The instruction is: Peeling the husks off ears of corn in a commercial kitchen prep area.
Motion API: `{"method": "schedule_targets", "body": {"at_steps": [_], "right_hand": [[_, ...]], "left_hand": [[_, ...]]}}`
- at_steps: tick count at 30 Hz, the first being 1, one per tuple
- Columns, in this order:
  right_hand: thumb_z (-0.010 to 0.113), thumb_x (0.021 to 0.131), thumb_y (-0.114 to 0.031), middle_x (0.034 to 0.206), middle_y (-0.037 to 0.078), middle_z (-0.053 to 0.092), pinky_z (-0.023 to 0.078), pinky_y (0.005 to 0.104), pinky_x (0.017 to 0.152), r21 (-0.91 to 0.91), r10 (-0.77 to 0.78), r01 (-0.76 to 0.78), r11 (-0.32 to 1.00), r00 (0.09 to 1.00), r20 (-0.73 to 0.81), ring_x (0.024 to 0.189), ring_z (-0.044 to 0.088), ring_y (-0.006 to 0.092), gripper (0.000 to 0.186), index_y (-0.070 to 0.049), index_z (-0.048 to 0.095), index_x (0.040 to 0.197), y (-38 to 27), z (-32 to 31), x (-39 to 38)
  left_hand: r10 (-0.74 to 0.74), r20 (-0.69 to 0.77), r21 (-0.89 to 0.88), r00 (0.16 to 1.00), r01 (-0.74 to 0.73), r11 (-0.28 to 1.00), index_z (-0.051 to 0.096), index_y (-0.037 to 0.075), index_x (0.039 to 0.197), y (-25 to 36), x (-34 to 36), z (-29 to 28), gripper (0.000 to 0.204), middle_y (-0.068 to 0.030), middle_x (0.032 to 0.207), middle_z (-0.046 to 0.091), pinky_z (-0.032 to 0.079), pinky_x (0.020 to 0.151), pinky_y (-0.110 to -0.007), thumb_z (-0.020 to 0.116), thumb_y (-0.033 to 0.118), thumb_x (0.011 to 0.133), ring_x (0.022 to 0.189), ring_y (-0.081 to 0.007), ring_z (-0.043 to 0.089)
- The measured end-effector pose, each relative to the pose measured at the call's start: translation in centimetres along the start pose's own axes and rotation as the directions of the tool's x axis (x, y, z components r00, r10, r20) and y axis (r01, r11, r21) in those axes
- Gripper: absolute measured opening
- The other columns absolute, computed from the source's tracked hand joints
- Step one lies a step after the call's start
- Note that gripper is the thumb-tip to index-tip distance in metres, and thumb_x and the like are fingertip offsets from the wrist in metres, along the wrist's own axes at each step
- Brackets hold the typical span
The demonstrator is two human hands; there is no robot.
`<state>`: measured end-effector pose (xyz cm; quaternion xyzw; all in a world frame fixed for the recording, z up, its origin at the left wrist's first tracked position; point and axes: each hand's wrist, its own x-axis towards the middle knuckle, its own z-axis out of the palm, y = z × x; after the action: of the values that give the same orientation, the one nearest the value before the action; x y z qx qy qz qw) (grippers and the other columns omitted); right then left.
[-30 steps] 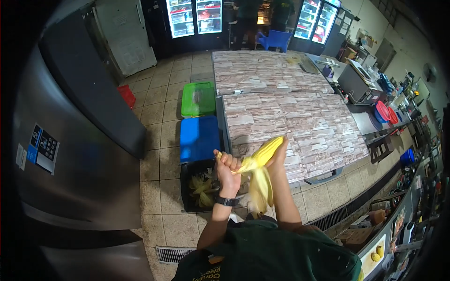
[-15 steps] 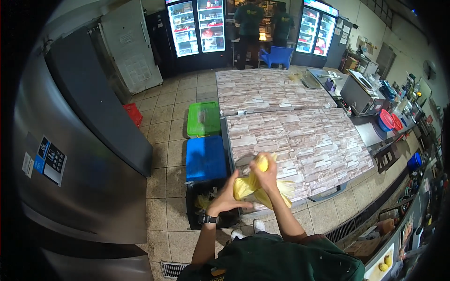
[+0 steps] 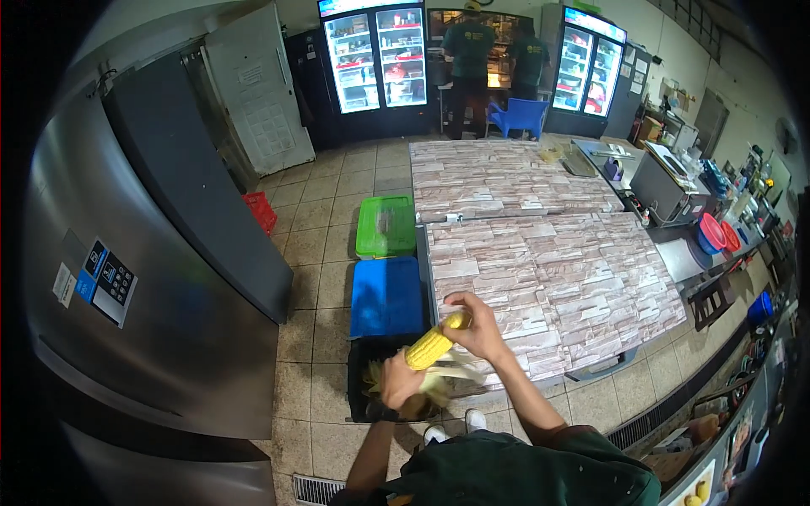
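A yellow ear of corn (image 3: 431, 344) is held at a slant above the black bin at the table's near left corner. My left hand (image 3: 400, 385) is closed around its lower end. Pale husk leaves (image 3: 456, 371), peeled back, trail from that end toward the right. At the upper end, my right hand (image 3: 479, 331) curls its thumb and fingers about the cob's tip. Beneath my left hand the black bin (image 3: 358, 371) has some husk leaves in it, partly hidden by my hand and wrist.
The stone-patterned table (image 3: 540, 278) stretches ahead. A blue-lidded tub (image 3: 388, 297) and a green-lidded tub (image 3: 386, 226) line its left side. A steel fridge (image 3: 160, 337) stands at left. Two people (image 3: 469, 55) work at the back, near a blue chair (image 3: 516, 116).
My left hand, open before, has closed around the ear's lower end. My right hand has shifted to the tip. The husk now hangs off the bared yellow cob.
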<state>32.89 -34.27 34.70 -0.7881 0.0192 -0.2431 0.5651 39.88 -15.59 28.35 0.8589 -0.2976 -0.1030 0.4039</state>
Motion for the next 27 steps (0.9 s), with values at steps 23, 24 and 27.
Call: {"method": "schedule_targets", "body": {"at_steps": [23,24,27], "right_hand": [[0.074,0.066,-0.018,0.094,0.017,0.067,0.053,0.0454,0.065,-0.621,-0.052,0.355,0.699,0.891,0.451,0.075,0.066,0.0371,0.051,-0.007,0.057,0.113,5.4,1.7,-1.6],[0.074,0.067,-0.018,0.092,0.018,0.067,0.054,0.046,0.065,-0.628,0.055,0.244,0.739,0.907,0.417,0.076,0.066,0.0382,0.05,-0.006,0.057,0.113,5.4,2.1,-1.7],[0.074,0.069,-0.018,0.084,0.019,0.068,0.055,0.0413,0.065,-0.294,0.471,-0.376,0.879,0.784,0.405,0.071,0.068,0.0303,0.042,-0.001,0.06,0.106,4.7,4.7,-3.9]], "left_hand": [[0.222,0.18,-0.12,0.958,-0.202,0.972,0.063,0.006,0.095,-3.9,0.5,-3.3,0.026,-0.0169,0.082,0.069,0.052,0.066,-0.042,0.074,0.025,0.08,0.077,-0.0352,0.068],[0.175,0.155,-0.031,0.972,-0.172,0.985,0.062,0.006,0.095,-3.0,1.2,-3.9,0.025,-0.0199,0.084,0.067,0.051,0.067,-0.045,0.072,0.022,0.079,0.08,-0.0394,0.065],[0.221,-0.038,0.157,0.975,-0.212,0.964,0.062,0.008,0.098,-4.5,1.9,-3.8,0.024,-0.0197,0.081,0.067,0.053,0.064,-0.047,0.069,0.018,0.078,0.077,-0.0417,0.064]]}}
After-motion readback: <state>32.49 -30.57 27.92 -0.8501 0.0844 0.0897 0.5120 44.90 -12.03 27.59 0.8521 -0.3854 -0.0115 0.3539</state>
